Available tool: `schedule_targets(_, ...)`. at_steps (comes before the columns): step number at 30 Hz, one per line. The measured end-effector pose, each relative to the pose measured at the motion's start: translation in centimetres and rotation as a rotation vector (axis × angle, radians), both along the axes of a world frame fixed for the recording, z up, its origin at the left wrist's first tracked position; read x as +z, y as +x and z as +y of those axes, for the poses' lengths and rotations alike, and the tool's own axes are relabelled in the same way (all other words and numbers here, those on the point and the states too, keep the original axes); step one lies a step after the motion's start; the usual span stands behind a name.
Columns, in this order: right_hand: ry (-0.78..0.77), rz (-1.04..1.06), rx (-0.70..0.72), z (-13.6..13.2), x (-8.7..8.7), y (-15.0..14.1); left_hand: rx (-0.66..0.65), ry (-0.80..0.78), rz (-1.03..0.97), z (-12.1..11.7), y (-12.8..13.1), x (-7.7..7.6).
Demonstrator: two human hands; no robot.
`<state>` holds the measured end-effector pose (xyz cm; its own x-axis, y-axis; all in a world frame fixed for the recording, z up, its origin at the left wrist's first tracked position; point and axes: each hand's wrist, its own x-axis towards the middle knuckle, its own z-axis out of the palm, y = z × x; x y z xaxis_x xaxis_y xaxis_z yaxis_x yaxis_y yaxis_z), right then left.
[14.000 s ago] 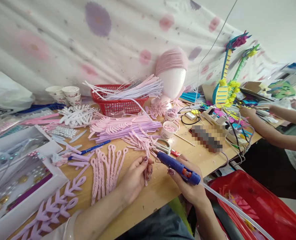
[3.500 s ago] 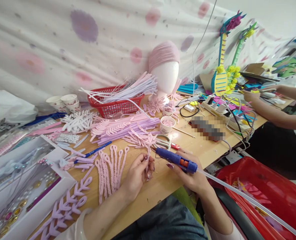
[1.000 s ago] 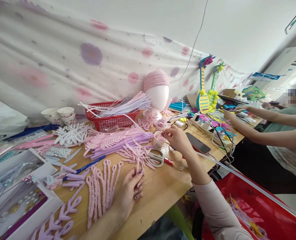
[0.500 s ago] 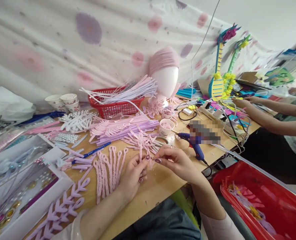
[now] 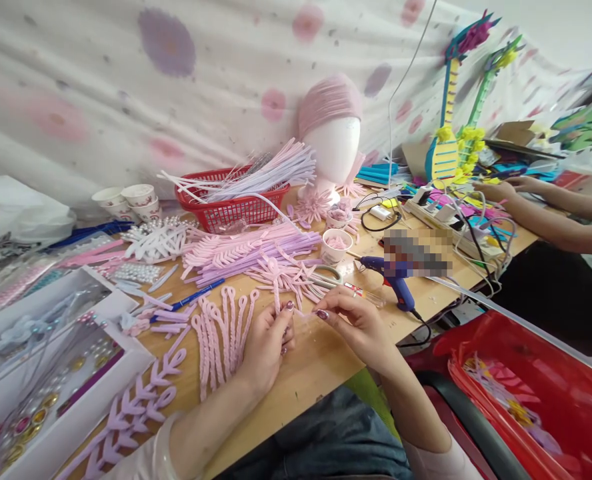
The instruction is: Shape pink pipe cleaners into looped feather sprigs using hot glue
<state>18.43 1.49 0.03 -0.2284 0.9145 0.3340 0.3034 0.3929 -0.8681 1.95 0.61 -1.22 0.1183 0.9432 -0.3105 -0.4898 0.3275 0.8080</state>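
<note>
Between thumb and fingers, my left hand (image 5: pixel 267 343) pinches a pink pipe cleaner (image 5: pixel 277 295), which stands up above the thumb. My right hand (image 5: pixel 359 325) is closed in a pinch on a thin pale pink strand (image 5: pixel 304 315) that stretches across the gap from the left fingertips. Whether the strand belongs to the same pipe cleaner is too fine to tell. Left of my hands lies a row of braided pink pipe-cleaner stems (image 5: pixel 222 340) with looped tops. Loose pink pieces (image 5: pixel 296 280) and scissors (image 5: pixel 332 275) lie just beyond my fingers.
A blue glue gun (image 5: pixel 399 287) lies to the right, near a power strip (image 5: pixel 443 220). Behind are a red basket (image 5: pixel 241 212) of pipe cleaners, a paper cup (image 5: pixel 336 250) and a white mannequin head (image 5: pixel 337 150). White boxes (image 5: pixel 136 363) stand left. Another person's arms (image 5: pixel 541 210) reach in at right.
My hands have drawn slightly apart, so more of the pale strand shows between them. The camera view has shifted a little. The other person's hands stay at the far right.
</note>
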Motion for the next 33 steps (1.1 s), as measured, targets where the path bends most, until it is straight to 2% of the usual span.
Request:
schedule_targets(4, 0.048, -0.006, -0.089, -0.4, -0.7, 0.0, 0.062, -0.007, 0.013, 0.0, 0.1, 0.0)
schedule_targets(8, 0.077, -0.017, -0.114, -0.5, -0.9, 0.0, 0.078, -0.004, 0.004, -0.1, 0.1, -0.1)
schedule_targets(16, -0.052, -0.046, -0.047, -1.0, -1.0, 0.1, 0.093, 0.044, 0.038, 0.0, -0.1, -0.5)
schedule_targets(21, -0.054, -0.023, -0.121, -1.3, -1.4, -0.5, 0.074, 0.071, 0.077, 0.0, -0.1, -0.6)
schedule_targets(26, 0.01, -0.001, -0.216, -1.1, -1.7, -0.9, 0.121, 0.087, 0.092, -0.4, 0.1, -0.9)
schedule_targets(33, -0.087, 0.07, -0.254, -0.8, -2.6, -0.7, 0.068, 0.114, 0.091, -0.2, 0.0, -1.0)
